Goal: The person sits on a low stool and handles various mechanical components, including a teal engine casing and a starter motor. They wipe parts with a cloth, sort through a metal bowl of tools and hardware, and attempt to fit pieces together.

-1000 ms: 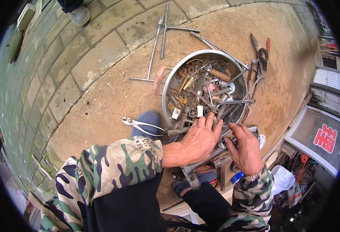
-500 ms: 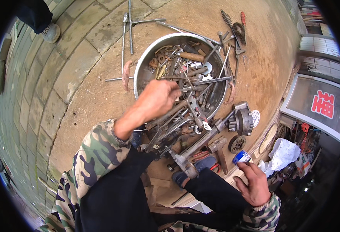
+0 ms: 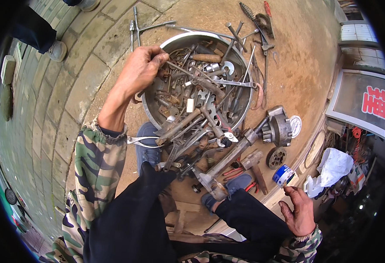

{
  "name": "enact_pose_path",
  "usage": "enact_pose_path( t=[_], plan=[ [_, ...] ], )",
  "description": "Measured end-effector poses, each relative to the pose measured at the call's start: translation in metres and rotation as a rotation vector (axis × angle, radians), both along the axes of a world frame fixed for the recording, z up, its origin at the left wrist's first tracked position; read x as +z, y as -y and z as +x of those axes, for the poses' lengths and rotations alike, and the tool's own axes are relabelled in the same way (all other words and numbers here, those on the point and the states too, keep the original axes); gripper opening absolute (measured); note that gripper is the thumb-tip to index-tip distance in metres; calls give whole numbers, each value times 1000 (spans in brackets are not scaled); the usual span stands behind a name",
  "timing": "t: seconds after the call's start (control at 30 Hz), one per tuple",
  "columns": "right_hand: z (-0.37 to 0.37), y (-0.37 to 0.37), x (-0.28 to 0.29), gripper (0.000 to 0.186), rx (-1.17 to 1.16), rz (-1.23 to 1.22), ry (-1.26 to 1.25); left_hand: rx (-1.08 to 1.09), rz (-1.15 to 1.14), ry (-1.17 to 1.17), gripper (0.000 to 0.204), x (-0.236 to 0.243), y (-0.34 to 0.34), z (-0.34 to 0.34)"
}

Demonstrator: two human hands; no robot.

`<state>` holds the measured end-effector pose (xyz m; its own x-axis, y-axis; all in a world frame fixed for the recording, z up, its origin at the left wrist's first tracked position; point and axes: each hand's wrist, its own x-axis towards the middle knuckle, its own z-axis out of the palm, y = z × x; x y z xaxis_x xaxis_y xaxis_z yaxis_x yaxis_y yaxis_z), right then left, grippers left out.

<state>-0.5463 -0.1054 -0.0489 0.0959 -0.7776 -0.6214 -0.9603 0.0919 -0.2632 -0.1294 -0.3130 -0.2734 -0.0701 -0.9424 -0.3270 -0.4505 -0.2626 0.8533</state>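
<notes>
A round metal basin [image 3: 147,103] full of rusty tools and parts stands in front of me. My left hand [image 3: 142,70] is at its left rim, fingers pinched on the end of a thin metal rod [image 3: 183,70]. The rod slants right and down over the heap, and its far end is lost among the tools. A wooden handle [image 3: 206,57], a combination wrench [image 3: 234,83] and a small white block [image 3: 190,105] lie in the heap. My right hand [image 3: 298,211] holds nothing, fingers apart, just below a blue can [image 3: 283,175].
Pliers [image 3: 142,140], a hammer [image 3: 254,164], a toothed metal part [image 3: 276,127] and a black round part [image 3: 276,157] lie around the basin. T-handle wrenches [image 3: 157,26] and a wire brush [image 3: 251,17] lie beyond. A person's shoe [image 3: 57,51] is at far left.
My left hand has moved from over the basin's middle to its upper left rim, drawing the thin rod with it. My right hand has shifted slightly right and down.
</notes>
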Motion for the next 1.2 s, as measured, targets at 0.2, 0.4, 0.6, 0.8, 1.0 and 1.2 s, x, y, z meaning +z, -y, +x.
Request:
enact_pose_path(
  t=[0.2,0.4,0.6,0.8,1.0,1.2],
  plan=[
    [4,2,-1,44,-19,42,-14,-9,-355,313,25,9,-24,-23],
    [9,3,0,45,16,31,-15,-277,-270,526,33,36,-88,-38],
    [12,3,1,45,33,44,-13,-560,-157,527,42,5,-116,-61],
    [10,4,0,46,18,56,-11,-488,174,410,28,7,-86,-59],
    [9,1,-2,47,45,45,-15,-403,-222,352,44,-3,-80,-38],
    [11,-6,2,47,57,28,-27,-858,-424,478,32,8,-113,-40]
  ],
)
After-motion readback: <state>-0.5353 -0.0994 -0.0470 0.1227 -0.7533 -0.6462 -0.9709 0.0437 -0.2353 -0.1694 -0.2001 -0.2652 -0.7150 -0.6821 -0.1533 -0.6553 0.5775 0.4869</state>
